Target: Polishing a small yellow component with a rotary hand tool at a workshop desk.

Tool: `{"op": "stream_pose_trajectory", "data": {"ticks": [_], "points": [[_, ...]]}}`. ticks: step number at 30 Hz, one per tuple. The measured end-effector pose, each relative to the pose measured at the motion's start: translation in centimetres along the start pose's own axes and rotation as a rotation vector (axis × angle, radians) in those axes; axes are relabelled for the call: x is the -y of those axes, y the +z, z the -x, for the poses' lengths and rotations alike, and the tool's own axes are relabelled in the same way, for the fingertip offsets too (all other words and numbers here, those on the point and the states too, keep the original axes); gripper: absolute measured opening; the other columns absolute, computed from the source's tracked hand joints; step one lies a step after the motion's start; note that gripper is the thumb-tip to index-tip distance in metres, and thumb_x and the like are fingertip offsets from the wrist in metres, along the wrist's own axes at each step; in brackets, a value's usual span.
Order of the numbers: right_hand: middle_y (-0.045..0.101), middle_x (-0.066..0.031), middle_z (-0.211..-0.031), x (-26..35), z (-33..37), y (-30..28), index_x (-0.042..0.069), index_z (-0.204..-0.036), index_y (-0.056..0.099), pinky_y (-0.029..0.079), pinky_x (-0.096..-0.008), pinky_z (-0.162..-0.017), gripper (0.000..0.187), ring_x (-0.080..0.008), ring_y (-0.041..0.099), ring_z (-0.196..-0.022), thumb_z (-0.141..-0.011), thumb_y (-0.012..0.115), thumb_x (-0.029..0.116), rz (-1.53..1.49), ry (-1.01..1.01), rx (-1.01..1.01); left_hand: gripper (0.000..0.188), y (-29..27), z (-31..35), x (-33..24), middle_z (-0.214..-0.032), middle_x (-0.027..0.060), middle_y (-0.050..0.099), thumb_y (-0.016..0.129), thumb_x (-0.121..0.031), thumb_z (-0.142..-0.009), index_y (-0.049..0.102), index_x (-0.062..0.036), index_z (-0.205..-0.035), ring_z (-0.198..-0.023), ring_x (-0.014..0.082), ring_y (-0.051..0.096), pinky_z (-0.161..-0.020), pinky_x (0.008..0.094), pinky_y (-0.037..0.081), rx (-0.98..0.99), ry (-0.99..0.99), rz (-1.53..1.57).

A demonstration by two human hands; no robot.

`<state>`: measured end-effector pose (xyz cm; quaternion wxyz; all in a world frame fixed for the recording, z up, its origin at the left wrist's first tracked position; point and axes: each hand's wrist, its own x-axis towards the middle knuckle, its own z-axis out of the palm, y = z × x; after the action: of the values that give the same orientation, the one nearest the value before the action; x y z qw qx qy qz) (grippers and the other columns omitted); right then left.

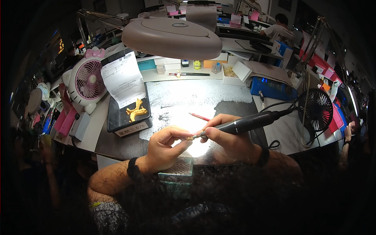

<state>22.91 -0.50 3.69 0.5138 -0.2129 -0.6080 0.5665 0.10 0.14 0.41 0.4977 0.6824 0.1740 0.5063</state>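
Under bright light, my left hand (162, 149) is closed, pinching a tiny tan piece (189, 138) between thumb and fingertips; its exact kind is too small to tell. My right hand (231, 143) grips a black rotary handpiece (248, 122) like a pen, and its metal tip points left and meets or nearly meets the tan piece. A cable trails from the handpiece's back end to the right. Just beyond the fingertips a red pencil (199, 116) lies on the worn dark mat (168, 94). Yellow dental models (137, 111) rest in a black tray (113, 117) on the left.
A large lamp head (170, 39) hangs over the bench. A paper slip (124, 80) leans in the tray, beside a pink-and-white fan (88, 76). Rightward are a blue control box (272, 89) and a black fan (315, 109). Another person (280, 31) sits beyond.
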Motion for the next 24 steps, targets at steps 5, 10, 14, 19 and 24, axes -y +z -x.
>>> {"op": "stream_pose_trajectory", "data": {"ticks": [5,10,14,19,24], "points": [[0.072,-0.0116,-0.089,0.05,0.06,0.03,-0.004,-0.098,0.064,0.057,-0.0265,-0.077,0.011,-0.0147,0.070,-0.083,-0.095,0.067,0.007,0.008,0.009,0.002,0.021,-0.07,0.02,0.02,-0.111,0.0131,0.066,0.066,0.009,-0.091,0.064,0.0055,-0.111,-0.105,0.0180,0.067,-0.093,0.0298,0.055,0.003,0.000,-0.009],[0.072,-0.0111,-0.088,0.12,0.02,0.15,-0.004,-0.097,0.065,0.057,-0.0263,-0.076,0.012,-0.0140,0.070,-0.082,-0.095,0.068,0.007,0.025,0.010,-0.002,0.021,-0.05,-0.08,-0.11,-0.112,0.0134,0.066,0.065,0.010,-0.091,0.063,0.0059,-0.112,-0.106,0.0184,0.067,-0.094,0.0301,0.055,0.015,0.007,-0.013],[0.072,-0.0108,-0.088,0.10,0.00,-0.01,-0.004,-0.097,0.065,0.057,-0.0260,-0.076,0.012,-0.0137,0.070,-0.082,-0.094,0.068,0.008,0.036,0.011,0.018,0.021,-0.14,0.05,0.12,-0.112,0.0137,0.066,0.065,0.010,-0.091,0.063,0.0059,-0.111,-0.107,0.0183,0.067,-0.094,0.0301,0.055,0.010,0.005,0.001],[0.072,-0.0106,-0.088,-0.02,0.01,-0.05,-0.003,-0.097,0.065,0.056,-0.0258,-0.076,0.011,-0.0138,0.070,-0.082,-0.095,0.068,0.007,0.039,-0.004,0.020,0.020,-0.03,-0.07,-0.01,-0.112,0.0133,0.067,0.066,0.009,-0.091,0.063,0.0054,-0.111,-0.106,0.0180,0.067,-0.094,0.0299,0.055,0.013,0.003,-0.003],[0.072,-0.0111,-0.089,0.06,0.00,0.03,-0.004,-0.098,0.065,0.057,-0.0263,-0.077,0.011,-0.0144,0.070,-0.083,-0.095,0.067,0.006,-0.001,0.004,0.007,0.021,-0.24,0.09,0.27,-0.110,0.0123,0.066,0.066,0.009,-0.091,0.063,0.0045,-0.111,-0.106,0.0173,0.067,-0.095,0.0299,0.055,0.013,-0.006,-0.004]]}}
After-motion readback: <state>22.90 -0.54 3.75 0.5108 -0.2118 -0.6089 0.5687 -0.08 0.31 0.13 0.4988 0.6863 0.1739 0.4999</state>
